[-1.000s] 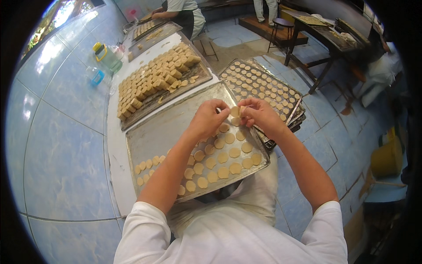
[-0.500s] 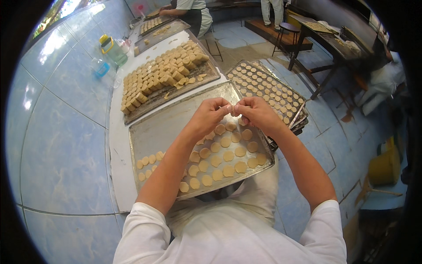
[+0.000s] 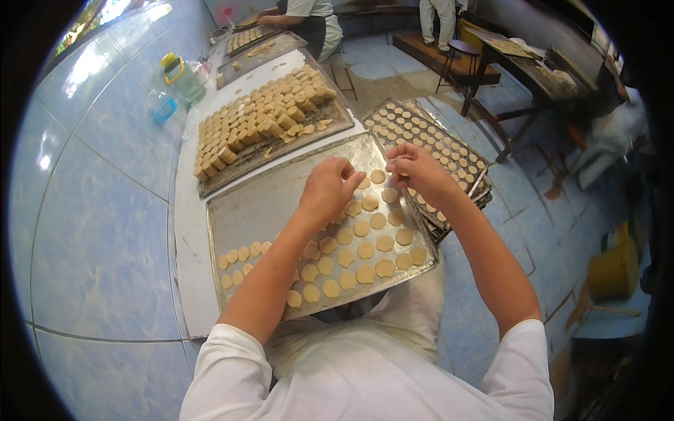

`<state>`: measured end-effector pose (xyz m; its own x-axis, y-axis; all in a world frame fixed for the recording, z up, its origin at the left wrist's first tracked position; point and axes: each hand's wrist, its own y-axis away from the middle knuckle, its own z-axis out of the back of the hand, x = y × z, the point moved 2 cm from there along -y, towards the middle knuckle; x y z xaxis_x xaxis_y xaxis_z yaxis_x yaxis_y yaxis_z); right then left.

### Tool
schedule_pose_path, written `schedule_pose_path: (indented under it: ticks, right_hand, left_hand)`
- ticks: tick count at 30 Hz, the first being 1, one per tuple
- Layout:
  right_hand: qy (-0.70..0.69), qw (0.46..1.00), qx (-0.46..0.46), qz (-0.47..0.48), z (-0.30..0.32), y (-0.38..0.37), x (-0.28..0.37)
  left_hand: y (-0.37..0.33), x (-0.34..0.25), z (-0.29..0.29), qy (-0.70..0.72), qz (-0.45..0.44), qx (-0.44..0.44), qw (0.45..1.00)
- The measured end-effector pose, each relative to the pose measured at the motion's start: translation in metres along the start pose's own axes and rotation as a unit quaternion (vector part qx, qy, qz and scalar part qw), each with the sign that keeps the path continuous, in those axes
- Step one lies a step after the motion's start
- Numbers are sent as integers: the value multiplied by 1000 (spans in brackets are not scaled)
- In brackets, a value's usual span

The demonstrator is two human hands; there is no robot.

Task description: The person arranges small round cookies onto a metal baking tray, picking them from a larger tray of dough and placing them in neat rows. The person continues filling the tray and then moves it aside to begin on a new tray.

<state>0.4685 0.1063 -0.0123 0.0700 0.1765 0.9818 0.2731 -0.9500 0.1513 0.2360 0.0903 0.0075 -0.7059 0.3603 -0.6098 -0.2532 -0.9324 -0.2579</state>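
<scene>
Over the far right part of a metal baking tray [image 3: 253, 210], my two hands are apart. My left hand [image 3: 328, 188] has its fingers curled in, its thumb close beside a pale dough round [image 3: 364, 184]; whatever it may hold is hidden. At the tray's right edge my right hand [image 3: 421, 174] has loosely bent fingers, with a gap between thumb and fingers and nothing visible in them. Another dough round [image 3: 378, 176] lies flat on the metal between the hands. Rows of flat dough rounds [image 3: 365, 250] cover the near and right part of the tray, some partly hidden by my left forearm.
Beyond the tray, a dark board [image 3: 309, 130] carries many stacked dough pieces [image 3: 260, 116]. Filled trays [image 3: 428, 140] are stacked to the right. Bottles [image 3: 184, 81] stand by the tiled wall. A person [image 3: 309, 24] works at the far end; a stool [image 3: 460, 52] stands farther right.
My hands were pinched together over the tray's far right corner; they have separated, left hand to the left, right hand to the right. Dough rounds now show on the tray between them.
</scene>
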Motion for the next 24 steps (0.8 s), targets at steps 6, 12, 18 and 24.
schedule_pose_path:
  ticks: [6, 12, 18, 24]
  right_hand:
    - [-67, 997, 11, 46, -23, 9, 4]
    - [3, 997, 64, 43, -41, 13, 9]
    - [-27, 999, 12, -26, -46, 16, 1]
    - [34, 998, 46, -41, -60, 15, 5]
  left_hand:
    - [-6, -15, 6, 198, 6, 43, 979]
    - [0, -6, 10, 163, -16, 32, 986]
    - [9, 19, 11, 58, 23, 33, 997]
    - [18, 24, 24, 193, 119, 79, 971]
